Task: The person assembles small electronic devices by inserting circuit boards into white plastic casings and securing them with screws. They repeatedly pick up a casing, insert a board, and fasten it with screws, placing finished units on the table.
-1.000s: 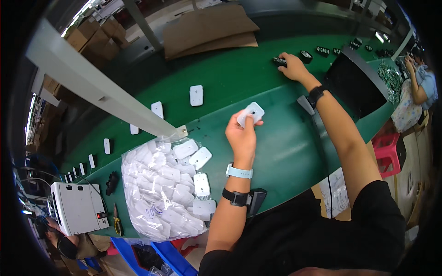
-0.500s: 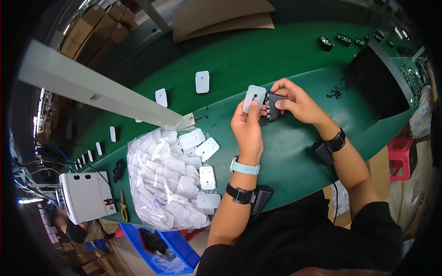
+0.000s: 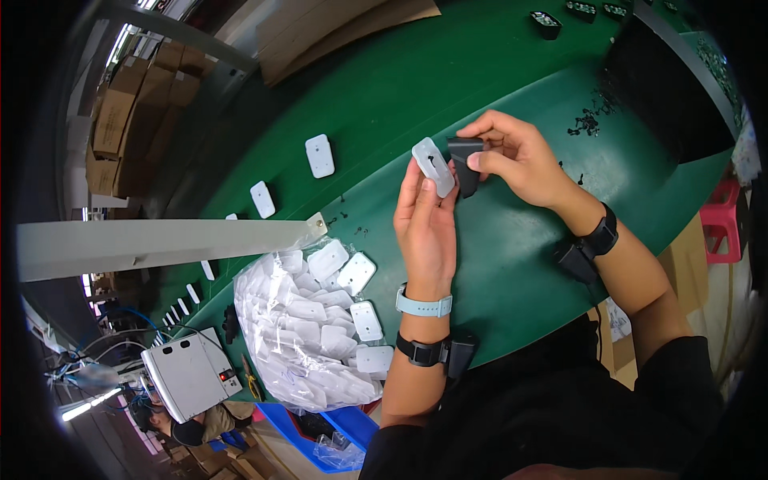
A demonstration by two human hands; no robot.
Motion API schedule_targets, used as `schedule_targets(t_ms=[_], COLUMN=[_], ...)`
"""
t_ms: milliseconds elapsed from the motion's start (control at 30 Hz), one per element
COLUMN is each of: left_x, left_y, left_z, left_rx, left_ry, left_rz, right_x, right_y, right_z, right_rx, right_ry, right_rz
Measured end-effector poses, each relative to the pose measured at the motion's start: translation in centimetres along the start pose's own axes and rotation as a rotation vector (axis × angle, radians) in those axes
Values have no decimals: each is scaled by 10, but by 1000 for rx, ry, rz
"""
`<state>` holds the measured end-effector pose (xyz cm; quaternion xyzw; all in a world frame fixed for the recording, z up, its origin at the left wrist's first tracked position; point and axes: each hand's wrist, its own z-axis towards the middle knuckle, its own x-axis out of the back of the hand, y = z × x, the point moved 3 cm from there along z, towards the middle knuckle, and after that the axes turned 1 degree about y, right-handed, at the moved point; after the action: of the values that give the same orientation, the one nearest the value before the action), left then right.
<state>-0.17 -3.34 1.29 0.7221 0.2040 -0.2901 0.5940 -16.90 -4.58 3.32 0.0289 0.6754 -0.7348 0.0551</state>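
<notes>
Between thumb and fingers, my left hand (image 3: 426,232) grips a whitish, rounded rectangular plastic cover (image 3: 433,166), tilted, with a small dark mark in its middle. Pinched in my right hand (image 3: 520,164) is a black wedge-shaped plastic housing (image 3: 466,160), its smooth outer side showing. The two parts are close together above the green table; whether they touch, I cannot tell. My left fingertips are partly hidden behind the cover and housing. Below and left of my left hand, a clear bag (image 3: 300,336) full of similar white covers lies open, with a few loose covers (image 3: 366,320) by its mouth.
White covers (image 3: 319,156) lie spaced along the green belt (image 3: 376,104), with black housings (image 3: 546,25) at its far right. Small black pieces (image 3: 588,120) are scattered near a black tray (image 3: 668,104). A metal post (image 3: 168,246), a white machine (image 3: 192,374) and pliers (image 3: 252,380) stand left.
The black housing has turned in my right hand, so its silvery inner side no longer shows. The white cover has tilted in my left hand. The whole view has rotated somewhat.
</notes>
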Motion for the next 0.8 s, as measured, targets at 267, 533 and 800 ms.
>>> schedule_targets(t_ms=[267, 533, 800], left_x=[-5, 0, 0], left_y=[-4, -5, -2], left_z=[-5, -4, -4], left_rx=[-2, -53, -375], left_ry=[-52, -89, 21], left_rz=[218, 302, 486], right_x=[1, 6, -7], right_y=[-5, -14, -4], right_z=[-2, -3, 0], right_rx=[169, 207, -17], right_ry=[46, -28, -15], right_rz=[-263, -287, 15])
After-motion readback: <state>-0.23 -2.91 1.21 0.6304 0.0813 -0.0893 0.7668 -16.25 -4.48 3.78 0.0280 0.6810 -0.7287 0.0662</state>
